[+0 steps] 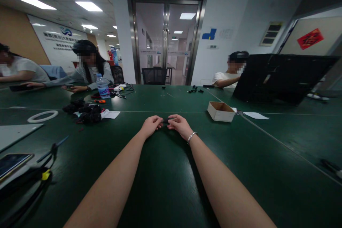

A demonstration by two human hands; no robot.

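Black piece (165,121) looks light, probably stiff, best held by the ends, where left hand (151,127) and right hand (181,126) pinch it.

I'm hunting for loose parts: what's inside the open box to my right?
Inside the box, only brown inner surfaces show; its near wall hides at least part of the bottom, so anything there is covered.

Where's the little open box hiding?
In the head view, the open box sits on the green table, right of centre, beyond and to the right of the right hand. White paper lies to its right.
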